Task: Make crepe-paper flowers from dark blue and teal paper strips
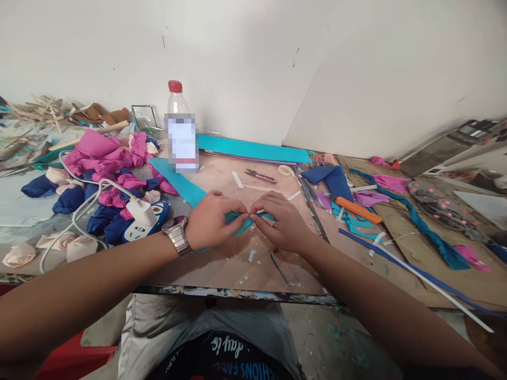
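A long turquoise strip (180,182), of fabric or crepe paper, runs from the back left of the table down to my hands. My left hand (216,219) is closed in a pinch on its near end. Opposite it, my right hand (279,221) pinches the same end, and the fingertips of both hands meet. A bit of turquoise shows below the fingers; the exact fold between them is hidden. White paper scraps (251,256) lie on the table just below my hands. Thread snips (261,176) and a tape roll (284,170) rest behind them.
At left are pink, navy and cream rosettes (114,166), with a power strip (146,221) and white charger cable. A red-capped bottle (176,100) stands at the back, a blurred phone before it. At right lie an orange-handled cutter (358,210), scraps and a white stick (435,287).
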Action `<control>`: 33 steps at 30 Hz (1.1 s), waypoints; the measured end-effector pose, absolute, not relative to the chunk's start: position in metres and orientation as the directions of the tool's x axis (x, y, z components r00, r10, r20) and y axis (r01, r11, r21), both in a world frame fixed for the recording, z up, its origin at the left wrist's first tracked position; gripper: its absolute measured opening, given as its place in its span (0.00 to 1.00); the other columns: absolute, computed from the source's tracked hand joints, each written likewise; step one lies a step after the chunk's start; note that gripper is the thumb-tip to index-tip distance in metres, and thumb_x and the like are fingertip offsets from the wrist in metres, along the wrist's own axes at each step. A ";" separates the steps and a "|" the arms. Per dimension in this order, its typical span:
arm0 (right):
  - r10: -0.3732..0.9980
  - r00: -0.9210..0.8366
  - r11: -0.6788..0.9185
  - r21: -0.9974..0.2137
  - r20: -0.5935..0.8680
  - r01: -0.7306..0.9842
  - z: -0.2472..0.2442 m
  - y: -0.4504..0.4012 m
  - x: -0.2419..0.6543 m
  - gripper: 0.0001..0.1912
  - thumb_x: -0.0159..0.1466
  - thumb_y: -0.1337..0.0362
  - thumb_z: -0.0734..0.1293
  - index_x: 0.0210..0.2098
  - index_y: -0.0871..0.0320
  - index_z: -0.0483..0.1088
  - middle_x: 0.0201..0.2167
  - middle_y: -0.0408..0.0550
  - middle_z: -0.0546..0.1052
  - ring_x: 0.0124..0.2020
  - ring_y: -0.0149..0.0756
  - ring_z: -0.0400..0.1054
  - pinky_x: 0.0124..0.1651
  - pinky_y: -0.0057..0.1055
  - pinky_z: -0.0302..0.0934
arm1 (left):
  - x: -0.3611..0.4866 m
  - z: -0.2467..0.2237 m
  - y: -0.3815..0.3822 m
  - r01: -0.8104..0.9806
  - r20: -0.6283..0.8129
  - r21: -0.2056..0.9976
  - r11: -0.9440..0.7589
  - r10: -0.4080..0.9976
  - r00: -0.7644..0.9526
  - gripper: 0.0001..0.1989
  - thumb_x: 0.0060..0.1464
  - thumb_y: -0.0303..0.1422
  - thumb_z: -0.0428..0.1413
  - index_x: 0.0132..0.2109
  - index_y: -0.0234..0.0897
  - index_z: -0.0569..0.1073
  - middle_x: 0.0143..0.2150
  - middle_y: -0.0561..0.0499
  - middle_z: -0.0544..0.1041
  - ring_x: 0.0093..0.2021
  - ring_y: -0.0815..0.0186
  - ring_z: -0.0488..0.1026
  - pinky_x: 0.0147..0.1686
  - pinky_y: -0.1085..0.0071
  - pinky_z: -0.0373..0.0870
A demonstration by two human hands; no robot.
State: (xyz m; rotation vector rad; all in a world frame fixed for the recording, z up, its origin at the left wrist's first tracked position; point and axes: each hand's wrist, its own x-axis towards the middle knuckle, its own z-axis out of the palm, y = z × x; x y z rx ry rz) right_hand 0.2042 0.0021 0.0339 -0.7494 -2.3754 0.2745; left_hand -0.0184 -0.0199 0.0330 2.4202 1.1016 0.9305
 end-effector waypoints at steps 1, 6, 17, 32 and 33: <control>0.586 -0.643 0.810 -0.386 0.493 0.442 0.034 0.002 0.204 0.04 0.70 0.64 0.66 0.39 0.55 0.72 0.36 0.49 0.80 0.41 0.42 0.71 0.49 0.41 0.63 | -0.018 0.033 -0.020 0.563 0.431 0.502 -0.657 0.754 0.495 0.10 0.65 0.35 0.55 0.42 0.40 0.80 0.35 0.54 0.84 0.35 0.63 0.78 0.51 0.60 0.62; 0.661 -0.614 0.740 -0.509 0.431 0.440 0.033 0.003 0.205 0.05 0.69 0.62 0.67 0.38 0.55 0.74 0.36 0.48 0.80 0.42 0.41 0.72 0.48 0.40 0.64 | -0.019 0.031 -0.020 0.606 0.460 0.402 -0.687 0.723 0.515 0.11 0.66 0.36 0.54 0.41 0.39 0.80 0.33 0.52 0.83 0.36 0.62 0.78 0.53 0.59 0.61; 0.698 -0.617 0.684 -0.592 0.363 0.426 0.036 0.003 0.204 0.06 0.68 0.65 0.66 0.35 0.56 0.75 0.34 0.47 0.79 0.40 0.39 0.72 0.44 0.36 0.65 | -0.019 0.030 -0.020 0.609 0.479 0.337 -0.718 0.687 0.546 0.11 0.67 0.36 0.53 0.41 0.39 0.79 0.33 0.51 0.82 0.35 0.62 0.78 0.51 0.59 0.61; 0.661 -0.629 0.731 -0.539 0.408 0.419 0.038 0.005 0.207 0.06 0.68 0.63 0.68 0.35 0.55 0.76 0.33 0.47 0.81 0.40 0.40 0.72 0.46 0.38 0.65 | -0.020 0.030 -0.019 0.592 0.396 0.442 -0.674 0.739 0.546 0.11 0.66 0.36 0.53 0.44 0.41 0.80 0.36 0.52 0.84 0.38 0.62 0.78 0.53 0.59 0.61; 0.662 -0.628 0.731 -0.537 0.409 0.421 0.038 0.005 0.208 0.06 0.68 0.62 0.69 0.35 0.55 0.76 0.33 0.47 0.81 0.40 0.40 0.72 0.46 0.38 0.65 | -0.020 0.031 -0.019 0.592 0.392 0.451 -0.669 0.744 0.542 0.11 0.66 0.35 0.53 0.44 0.41 0.80 0.37 0.52 0.84 0.38 0.62 0.78 0.53 0.59 0.62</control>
